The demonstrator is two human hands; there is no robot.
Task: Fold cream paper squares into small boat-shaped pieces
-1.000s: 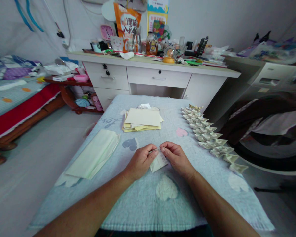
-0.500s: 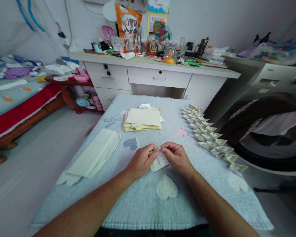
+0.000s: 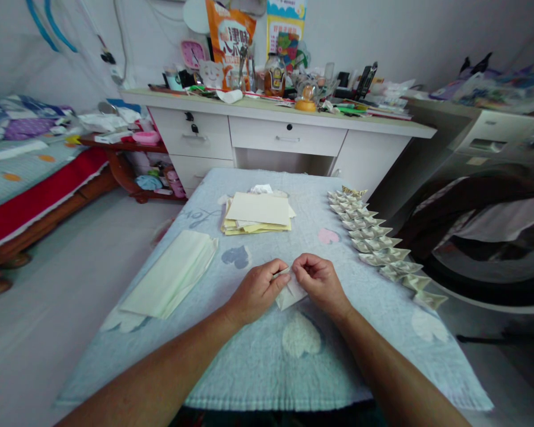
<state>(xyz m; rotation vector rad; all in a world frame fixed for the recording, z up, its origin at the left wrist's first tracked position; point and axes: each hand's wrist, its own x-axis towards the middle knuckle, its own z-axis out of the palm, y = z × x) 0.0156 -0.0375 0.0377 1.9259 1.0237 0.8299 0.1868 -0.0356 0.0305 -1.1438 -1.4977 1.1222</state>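
Where the two hands come close together over the near half of the tabletop (image 3: pixel 231 373), a small folded paper (image 3: pixel 291 298) sits between them, showing mostly on the near side of the fingers. Its near edge slants from near left to far right; the far part is covered, so its long axis cannot be told. The left hand (image 3: pixel 258 289) has thumb and forefinger closed on the paper's far left edge. The right hand (image 3: pixel 324 284) is at its right side, fingers bunched; whether they pinch it cannot be told. Neither hand is clearly nearer. Farther out, long pale sheets (image 3: pixel 169 273) lie left, pointed paper shapes (image 3: pixel 374 243) right, and a paper stack (image 3: pixel 258 209) beyond.
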